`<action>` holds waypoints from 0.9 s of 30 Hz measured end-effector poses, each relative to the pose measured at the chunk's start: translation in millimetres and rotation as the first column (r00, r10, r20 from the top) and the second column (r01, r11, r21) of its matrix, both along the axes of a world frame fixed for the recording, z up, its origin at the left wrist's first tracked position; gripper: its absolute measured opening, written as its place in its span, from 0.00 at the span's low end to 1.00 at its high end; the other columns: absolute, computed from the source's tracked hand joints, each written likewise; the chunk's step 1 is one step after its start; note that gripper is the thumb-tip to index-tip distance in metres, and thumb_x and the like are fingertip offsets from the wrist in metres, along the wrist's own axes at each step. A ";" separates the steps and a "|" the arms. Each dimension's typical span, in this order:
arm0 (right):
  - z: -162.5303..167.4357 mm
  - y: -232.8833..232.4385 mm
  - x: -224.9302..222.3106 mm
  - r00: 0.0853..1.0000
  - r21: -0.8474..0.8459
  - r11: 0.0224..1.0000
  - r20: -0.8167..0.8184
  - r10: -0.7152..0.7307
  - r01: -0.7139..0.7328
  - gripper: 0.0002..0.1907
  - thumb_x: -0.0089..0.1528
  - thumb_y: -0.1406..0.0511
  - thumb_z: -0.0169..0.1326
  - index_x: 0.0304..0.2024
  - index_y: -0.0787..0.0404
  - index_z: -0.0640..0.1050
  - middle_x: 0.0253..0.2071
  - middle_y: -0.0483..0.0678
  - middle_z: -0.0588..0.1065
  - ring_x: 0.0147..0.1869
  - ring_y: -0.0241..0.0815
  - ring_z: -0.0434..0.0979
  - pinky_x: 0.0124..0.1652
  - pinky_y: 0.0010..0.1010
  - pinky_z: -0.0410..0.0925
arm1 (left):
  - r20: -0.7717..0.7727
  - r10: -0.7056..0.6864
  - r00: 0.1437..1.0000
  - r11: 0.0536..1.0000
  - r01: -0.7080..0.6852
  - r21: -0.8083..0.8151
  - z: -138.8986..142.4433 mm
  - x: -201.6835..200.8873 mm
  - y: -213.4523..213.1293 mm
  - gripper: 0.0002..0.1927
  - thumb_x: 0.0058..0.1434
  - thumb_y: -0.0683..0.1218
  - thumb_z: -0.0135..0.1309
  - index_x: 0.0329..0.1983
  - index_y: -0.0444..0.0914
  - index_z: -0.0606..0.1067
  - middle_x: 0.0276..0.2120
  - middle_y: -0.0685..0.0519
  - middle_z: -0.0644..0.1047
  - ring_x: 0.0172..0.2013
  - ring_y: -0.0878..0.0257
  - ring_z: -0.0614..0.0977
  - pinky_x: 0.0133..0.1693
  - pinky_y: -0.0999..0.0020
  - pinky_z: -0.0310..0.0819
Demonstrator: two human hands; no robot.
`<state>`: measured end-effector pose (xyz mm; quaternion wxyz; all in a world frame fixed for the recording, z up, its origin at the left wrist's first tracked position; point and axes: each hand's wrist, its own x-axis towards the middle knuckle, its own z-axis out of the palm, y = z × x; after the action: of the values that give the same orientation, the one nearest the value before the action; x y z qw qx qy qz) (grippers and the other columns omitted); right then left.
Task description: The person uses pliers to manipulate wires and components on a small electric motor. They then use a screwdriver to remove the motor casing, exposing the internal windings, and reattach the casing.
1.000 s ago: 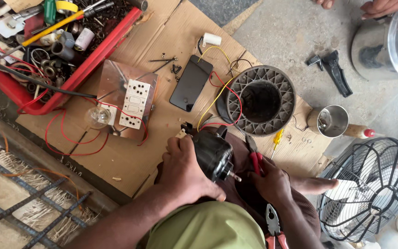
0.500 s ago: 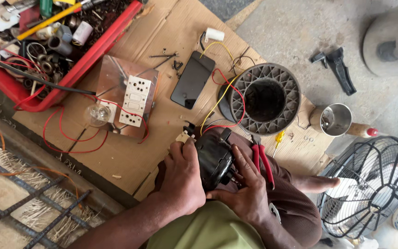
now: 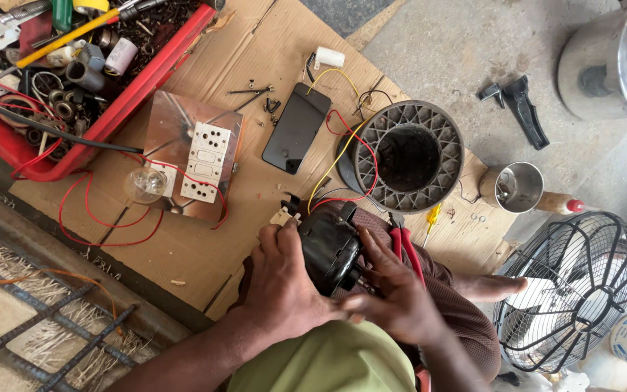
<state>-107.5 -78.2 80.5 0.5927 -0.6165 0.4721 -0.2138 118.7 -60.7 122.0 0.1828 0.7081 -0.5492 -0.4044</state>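
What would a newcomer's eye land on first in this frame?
Both hands, the left hand and right hand, clasp a black motor low in the middle. Just above lies a round grey ribbed housing on the cardboard, with a red tray of tools top left.

Lower half of the black fan motor hidden behind the left hand and right hand. Red tool tray, steel blender jar and wire fan guard cut off by the frame edges. Small screws on the cardboard sheet too small to tell apart.
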 end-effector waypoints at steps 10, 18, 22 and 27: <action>-85.2 -36.9 -83.3 0.598 0.272 0.961 -0.763 0.245 -0.047 0.46 0.45 0.57 0.72 0.64 0.60 0.72 0.58 0.59 0.73 0.58 0.54 0.78 0.56 0.40 0.71 | 0.036 0.061 0.997 0.952 -0.047 -0.301 -20.9 -4.0 22.9 0.60 0.33 0.52 0.76 0.63 0.24 0.56 0.53 0.30 0.64 0.54 0.33 0.67 0.55 0.38 0.63; -82.6 -49.7 -79.7 0.540 0.398 0.904 -0.801 0.259 0.156 0.32 0.56 0.56 0.63 0.63 0.53 0.78 0.40 0.52 0.82 0.47 0.49 0.83 0.51 0.40 0.73 | -0.020 0.080 0.997 0.955 -0.082 -0.286 -23.1 -4.0 25.9 0.60 0.31 0.51 0.76 0.63 0.24 0.55 0.54 0.28 0.63 0.55 0.32 0.66 0.56 0.37 0.61; -29.2 -41.5 -142.8 0.628 0.519 0.851 -0.689 0.361 0.081 0.30 0.64 0.56 0.58 0.69 0.46 0.72 0.35 0.57 0.83 0.40 0.45 0.80 0.49 0.35 0.72 | -0.014 0.103 0.995 0.940 -0.102 -0.326 -24.5 -3.1 28.6 0.59 0.35 0.51 0.75 0.64 0.25 0.55 0.55 0.28 0.63 0.55 0.32 0.67 0.56 0.37 0.64; 27.8 13.4 -173.3 0.953 0.675 0.734 0.174 -0.247 0.067 0.37 0.53 0.70 0.47 0.67 0.75 0.67 0.51 0.68 0.81 0.54 0.57 0.83 0.56 0.41 0.71 | -0.001 0.115 0.993 0.927 -0.108 -0.359 -28.4 -4.5 31.4 0.60 0.35 0.52 0.76 0.65 0.24 0.54 0.56 0.26 0.62 0.55 0.29 0.67 0.56 0.36 0.63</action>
<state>-280.8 -64.8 108.3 0.8070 -0.2913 0.4886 -0.1588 114.1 -29.3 93.6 0.3261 0.6967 -0.5746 -0.2794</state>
